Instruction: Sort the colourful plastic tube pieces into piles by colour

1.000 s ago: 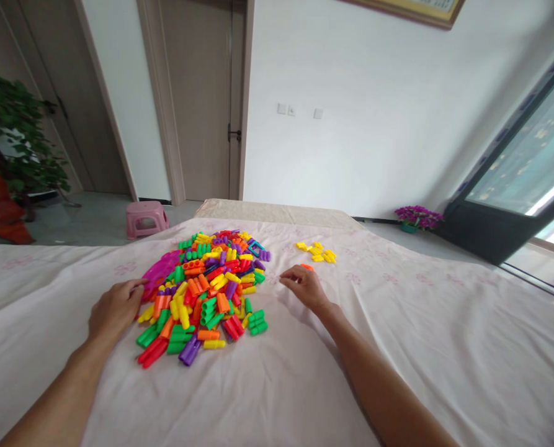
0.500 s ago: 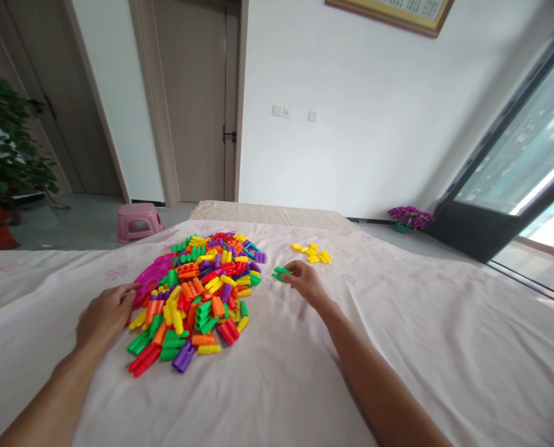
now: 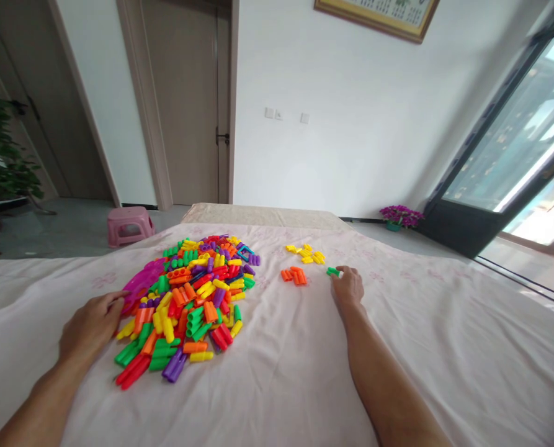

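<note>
My right hand [image 3: 348, 285] is out to the right with its fingers closed on a green toy building block [image 3: 333, 271], at or just above the cloth. My left hand [image 3: 93, 323] is at the left side of a big heap of coloured blocks [image 3: 197, 304]. Its fingers are curled at the edge of a flat magenta plastic piece [image 3: 142, 279], which the heap partly covers. Between heap and right hand lie a few orange blocks [image 3: 297, 276]. Behind these is a loose group of several yellow blocks [image 3: 307, 253].
A pale flowered cloth [image 3: 277, 385] covers the wide surface under the blocks. Beyond it, a pink stool [image 3: 130, 226] stands on the floor at left, and a pot of magenta flowers [image 3: 400, 217] sits by the glass door at right.
My right hand has moved right with the green block, uncovering the orange blocks that it hid. My left hand stays by the magenta piece. The view has shifted slightly.
</note>
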The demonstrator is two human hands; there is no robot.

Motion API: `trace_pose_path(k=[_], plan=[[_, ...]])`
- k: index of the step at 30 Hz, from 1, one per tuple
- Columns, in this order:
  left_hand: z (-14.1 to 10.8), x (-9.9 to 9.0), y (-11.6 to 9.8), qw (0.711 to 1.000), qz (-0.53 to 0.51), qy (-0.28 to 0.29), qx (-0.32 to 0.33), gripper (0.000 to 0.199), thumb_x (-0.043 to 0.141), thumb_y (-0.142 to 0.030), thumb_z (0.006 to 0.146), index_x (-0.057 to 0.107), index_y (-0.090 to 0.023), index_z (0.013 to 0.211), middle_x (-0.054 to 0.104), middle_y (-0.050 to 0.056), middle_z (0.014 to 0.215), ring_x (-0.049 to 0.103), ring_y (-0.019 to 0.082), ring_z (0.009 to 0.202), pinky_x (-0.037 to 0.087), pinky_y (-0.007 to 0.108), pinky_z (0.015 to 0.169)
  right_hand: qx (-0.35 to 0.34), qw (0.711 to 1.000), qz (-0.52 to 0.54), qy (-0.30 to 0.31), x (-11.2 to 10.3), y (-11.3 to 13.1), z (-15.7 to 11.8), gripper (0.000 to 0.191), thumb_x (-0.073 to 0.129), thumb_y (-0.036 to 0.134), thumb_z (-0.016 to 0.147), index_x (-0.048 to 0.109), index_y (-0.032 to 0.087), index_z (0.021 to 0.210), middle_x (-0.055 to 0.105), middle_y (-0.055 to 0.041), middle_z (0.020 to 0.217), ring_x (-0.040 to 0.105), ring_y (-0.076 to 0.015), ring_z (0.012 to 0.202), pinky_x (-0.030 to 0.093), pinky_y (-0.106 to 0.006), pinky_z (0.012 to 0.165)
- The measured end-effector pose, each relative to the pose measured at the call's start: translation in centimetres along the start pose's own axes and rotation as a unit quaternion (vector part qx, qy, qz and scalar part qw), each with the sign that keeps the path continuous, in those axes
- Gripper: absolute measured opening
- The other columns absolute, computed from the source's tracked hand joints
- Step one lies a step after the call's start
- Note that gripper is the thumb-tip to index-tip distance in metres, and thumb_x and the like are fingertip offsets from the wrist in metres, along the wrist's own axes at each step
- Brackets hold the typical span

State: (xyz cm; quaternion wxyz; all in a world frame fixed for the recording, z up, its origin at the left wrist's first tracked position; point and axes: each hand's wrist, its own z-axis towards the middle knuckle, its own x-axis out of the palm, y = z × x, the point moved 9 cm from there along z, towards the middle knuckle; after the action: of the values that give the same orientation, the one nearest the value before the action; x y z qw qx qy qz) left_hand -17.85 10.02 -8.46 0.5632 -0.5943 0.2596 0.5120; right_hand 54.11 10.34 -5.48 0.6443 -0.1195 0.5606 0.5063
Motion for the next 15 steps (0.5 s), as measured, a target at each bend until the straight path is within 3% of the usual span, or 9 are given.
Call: trace_pose_path(k=[4, 8, 15], plan=[[-0.1, -0.1, -0.2, 1.0, -0.003, 0.004, -0.004, 0.058, 0.028, -0.05, 0.096, 0.069, -0.024, 0.128, 0.063, 0.013, 0.138, 0.061, 0.035, 0.12, 0.049, 0.046, 0.096, -0.025, 0.999, -0.023, 0.021, 0.7, 0.8, 0.4, 0.046, 0.06, 0.033, 0.09, 0.064, 0.022, 0.135, 0.059, -0.0141, 0.135, 0.056, -0.0307, 0.121, 0.046, -0.037, 0.092], [-0.1, 0.0, -0.3, 1.0, -0.008, 0.01, 0.0, 0.059, 0.025, -0.049, 0.097, 0.068, -0.022, 0.128, 0.062, 0.014, 0.139, 0.06, 0.034, 0.122, 0.048, 0.045, 0.096, -0.036, 0.997, -0.032, 0.057, 1.8, 0.3, 1.6, 0.04, 0.057, 0.032, 0.091, 0.069, 0.022, 0.127, 0.061, -0.0143, 0.129, 0.06, -0.0278, 0.116, 0.046, -0.034, 0.092], [-0.3, 0.0, -0.3, 1.0, -0.012, 0.017, -0.012, 0.058, 0.025, -0.049, 0.098, 0.067, -0.024, 0.13, 0.06, 0.013, 0.141, 0.057, 0.034, 0.126, 0.045, 0.044, 0.099, 0.019, 1.0, -0.009, 0.01, 0.8, -2.5, 4.2, 0.043, 0.058, 0.026, 0.089, 0.068, 0.013, 0.129, 0.057, -0.0186, 0.13, 0.062, -0.026, 0.111, 0.047, -0.032, 0.092]])
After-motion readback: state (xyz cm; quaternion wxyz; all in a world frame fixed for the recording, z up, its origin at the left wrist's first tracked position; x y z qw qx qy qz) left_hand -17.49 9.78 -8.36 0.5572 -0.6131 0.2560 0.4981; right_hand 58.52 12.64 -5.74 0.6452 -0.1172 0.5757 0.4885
